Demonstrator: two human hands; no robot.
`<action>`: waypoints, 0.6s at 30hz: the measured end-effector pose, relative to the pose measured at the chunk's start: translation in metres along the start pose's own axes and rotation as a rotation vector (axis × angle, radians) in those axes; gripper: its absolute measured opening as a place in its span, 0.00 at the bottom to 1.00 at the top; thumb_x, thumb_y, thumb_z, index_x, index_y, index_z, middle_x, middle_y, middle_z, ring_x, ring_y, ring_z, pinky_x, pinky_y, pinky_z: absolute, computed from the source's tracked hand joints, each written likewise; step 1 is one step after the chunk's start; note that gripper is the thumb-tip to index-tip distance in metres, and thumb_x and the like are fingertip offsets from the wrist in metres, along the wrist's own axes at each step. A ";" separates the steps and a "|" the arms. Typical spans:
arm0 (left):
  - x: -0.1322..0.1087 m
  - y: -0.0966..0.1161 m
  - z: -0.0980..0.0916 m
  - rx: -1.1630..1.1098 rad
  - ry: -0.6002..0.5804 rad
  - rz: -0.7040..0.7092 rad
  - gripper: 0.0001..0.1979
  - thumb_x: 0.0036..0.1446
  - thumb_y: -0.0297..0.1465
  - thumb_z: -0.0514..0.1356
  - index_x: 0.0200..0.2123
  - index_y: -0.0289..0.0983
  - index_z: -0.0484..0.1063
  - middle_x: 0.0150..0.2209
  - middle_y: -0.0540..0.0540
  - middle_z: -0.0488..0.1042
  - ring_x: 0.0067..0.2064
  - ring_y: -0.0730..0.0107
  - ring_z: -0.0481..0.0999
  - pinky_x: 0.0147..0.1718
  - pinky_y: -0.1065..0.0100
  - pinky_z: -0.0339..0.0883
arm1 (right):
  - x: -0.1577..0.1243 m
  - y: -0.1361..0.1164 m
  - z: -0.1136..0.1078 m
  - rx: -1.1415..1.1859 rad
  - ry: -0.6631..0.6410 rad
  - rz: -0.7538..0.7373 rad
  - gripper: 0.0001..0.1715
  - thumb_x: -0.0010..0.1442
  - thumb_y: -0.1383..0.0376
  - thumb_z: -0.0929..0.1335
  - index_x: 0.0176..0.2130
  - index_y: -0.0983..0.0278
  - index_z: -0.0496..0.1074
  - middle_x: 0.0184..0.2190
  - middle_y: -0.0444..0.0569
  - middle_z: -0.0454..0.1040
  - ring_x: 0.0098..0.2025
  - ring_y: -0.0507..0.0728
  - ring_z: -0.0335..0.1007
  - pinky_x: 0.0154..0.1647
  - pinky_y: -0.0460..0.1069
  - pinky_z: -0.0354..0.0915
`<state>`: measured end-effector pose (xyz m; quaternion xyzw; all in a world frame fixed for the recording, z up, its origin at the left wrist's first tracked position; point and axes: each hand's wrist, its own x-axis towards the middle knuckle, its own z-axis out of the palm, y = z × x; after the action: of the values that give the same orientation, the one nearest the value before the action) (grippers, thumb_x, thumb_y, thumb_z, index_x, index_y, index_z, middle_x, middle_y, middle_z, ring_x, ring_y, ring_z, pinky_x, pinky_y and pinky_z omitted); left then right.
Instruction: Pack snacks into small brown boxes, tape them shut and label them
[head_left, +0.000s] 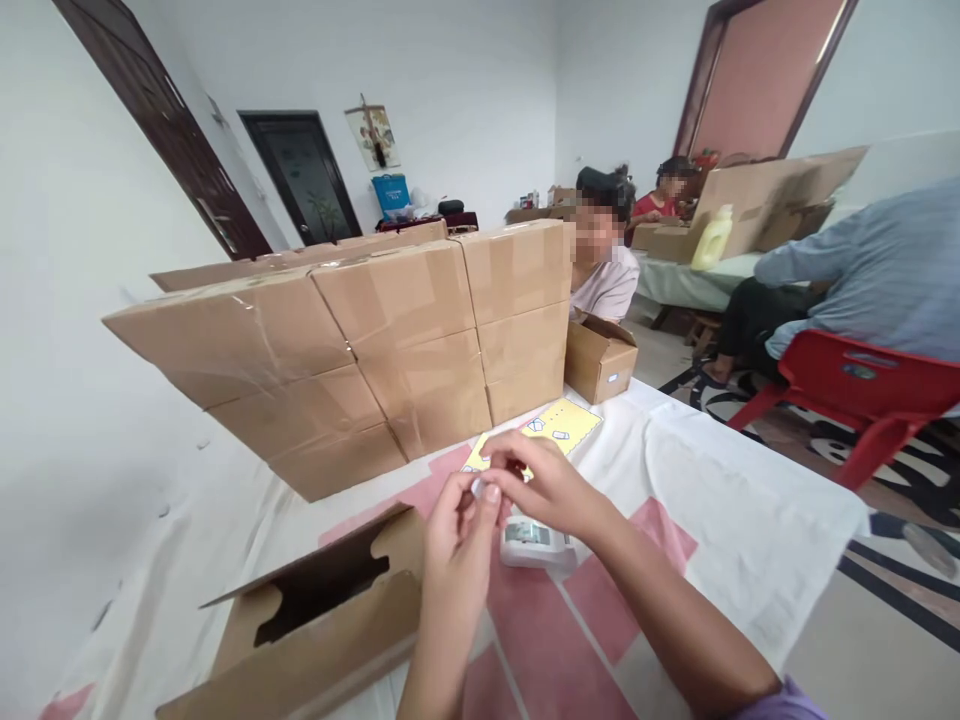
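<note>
My left hand [459,525] is closed, its thumb and fingertips pinching a small white piece [478,487] too small to identify. Over it bends my right hand [541,480], fingers curled and closed, its fingertips meeting the left ones at that piece. Whether the right fingers grip the piece or something else is hidden. Just below the hands, a white plastic bottle [531,550] with a picture label lies on the table. Behind the right hand is a yellow sheet [577,422] with printed drawings, partly covered by the fingers.
An open cardboard box [322,640] stands by my left forearm. Stacked taped cartons [420,350] form a wall across the table. A smaller carton [604,365] stands at its right end, near a person. Farther right are a red chair [870,390] and a yellow jug [712,240].
</note>
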<state>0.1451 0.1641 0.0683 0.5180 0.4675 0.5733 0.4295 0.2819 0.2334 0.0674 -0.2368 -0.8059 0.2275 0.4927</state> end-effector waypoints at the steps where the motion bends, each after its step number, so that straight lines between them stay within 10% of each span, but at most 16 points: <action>1: -0.009 0.002 -0.009 0.025 0.010 0.005 0.15 0.63 0.44 0.60 0.32 0.38 0.72 0.26 0.52 0.69 0.28 0.75 0.68 0.28 0.75 0.62 | -0.001 -0.009 0.005 0.020 -0.034 -0.017 0.05 0.70 0.63 0.67 0.46 0.60 0.69 0.27 0.40 0.70 0.28 0.50 0.66 0.32 0.45 0.62; 7: -0.057 0.010 -0.051 0.241 0.084 0.085 0.14 0.64 0.43 0.60 0.32 0.39 0.76 0.26 0.51 0.74 0.26 0.73 0.70 0.28 0.73 0.64 | -0.019 -0.047 0.030 0.104 -0.103 -0.147 0.14 0.70 0.54 0.67 0.41 0.62 0.71 0.26 0.43 0.72 0.27 0.50 0.66 0.30 0.46 0.62; 14: -0.078 -0.002 -0.091 0.573 0.031 0.435 0.06 0.63 0.34 0.62 0.43 0.43 0.77 0.29 0.50 0.77 0.29 0.69 0.75 0.30 0.69 0.70 | -0.058 -0.062 0.055 -0.038 -0.073 -0.107 0.10 0.65 0.73 0.66 0.41 0.58 0.70 0.22 0.41 0.66 0.24 0.53 0.62 0.26 0.49 0.58; 18: -0.063 -0.001 -0.137 1.056 0.315 0.624 0.19 0.59 0.36 0.66 0.54 0.43 0.73 0.47 0.41 0.79 0.49 0.53 0.77 0.50 0.53 0.70 | -0.057 -0.046 0.067 -0.104 0.043 0.130 0.08 0.65 0.72 0.66 0.36 0.58 0.67 0.25 0.43 0.69 0.25 0.53 0.63 0.25 0.48 0.59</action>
<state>0.0148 0.0897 0.0520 0.6814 0.5719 0.4329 -0.1456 0.2375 0.1540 0.0287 -0.3187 -0.7889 0.2115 0.4810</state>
